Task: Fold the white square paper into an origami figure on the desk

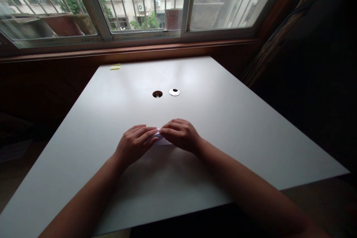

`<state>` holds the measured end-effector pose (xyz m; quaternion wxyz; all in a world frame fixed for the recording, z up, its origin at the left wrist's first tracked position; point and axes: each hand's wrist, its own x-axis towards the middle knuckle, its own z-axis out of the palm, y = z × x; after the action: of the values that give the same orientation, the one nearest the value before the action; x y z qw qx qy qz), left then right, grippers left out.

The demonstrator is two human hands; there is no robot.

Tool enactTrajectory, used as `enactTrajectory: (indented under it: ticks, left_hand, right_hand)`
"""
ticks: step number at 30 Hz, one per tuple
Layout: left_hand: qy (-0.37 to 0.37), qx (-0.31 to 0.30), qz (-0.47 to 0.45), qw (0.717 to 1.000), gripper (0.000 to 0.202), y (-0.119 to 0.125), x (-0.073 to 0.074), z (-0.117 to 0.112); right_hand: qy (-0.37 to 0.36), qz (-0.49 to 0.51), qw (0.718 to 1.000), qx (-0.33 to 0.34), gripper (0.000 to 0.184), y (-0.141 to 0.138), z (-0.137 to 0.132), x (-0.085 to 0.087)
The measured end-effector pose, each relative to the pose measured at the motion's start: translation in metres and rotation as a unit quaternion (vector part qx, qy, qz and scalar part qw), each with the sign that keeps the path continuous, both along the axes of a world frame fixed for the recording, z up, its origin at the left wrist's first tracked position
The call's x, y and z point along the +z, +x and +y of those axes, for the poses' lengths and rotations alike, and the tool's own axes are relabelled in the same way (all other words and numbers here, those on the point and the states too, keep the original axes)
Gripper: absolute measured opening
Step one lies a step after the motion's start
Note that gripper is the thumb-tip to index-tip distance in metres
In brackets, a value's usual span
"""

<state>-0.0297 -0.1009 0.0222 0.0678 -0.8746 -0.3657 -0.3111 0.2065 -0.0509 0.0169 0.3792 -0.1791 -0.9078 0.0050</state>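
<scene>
A small folded piece of white paper point(161, 141) lies on the white table point(223, 126), mostly covered by both hands. My left hand point(135, 142) rests palm down on its left part, fingers pressed together and flat on the paper. My right hand point(180, 134) lies palm down over its right part, fingertips meeting the left hand's at the paper's top edge. Only a narrow strip of paper shows between and below the hands.
A round cable hole point(157, 94) and a silver round cap point(174, 92) sit beyond the hands. A yellow slip point(115, 67) lies at the far left corner. Behind the table runs a wooden sill under a barred window point(145, 3). Dark wall stands right.
</scene>
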Motion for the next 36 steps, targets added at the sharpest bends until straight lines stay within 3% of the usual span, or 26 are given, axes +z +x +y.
enactTrajectory:
  ticks: [17, 36]
  left_hand:
    - [0.039, 0.017, 0.036, 0.998, 0.027, 0.004, 0.003, -0.006]
    - [0.055, 0.074, 0.080, 0.993, 0.021, -0.011, 0.010, -0.007]
  right_hand:
    - [0.040, -0.030, 0.999, -0.008, 0.015, -0.002, -0.004, 0.003]
    - [0.084, -0.010, 0.995, -0.053, 0.016, 0.034, 0.002, 0.016]
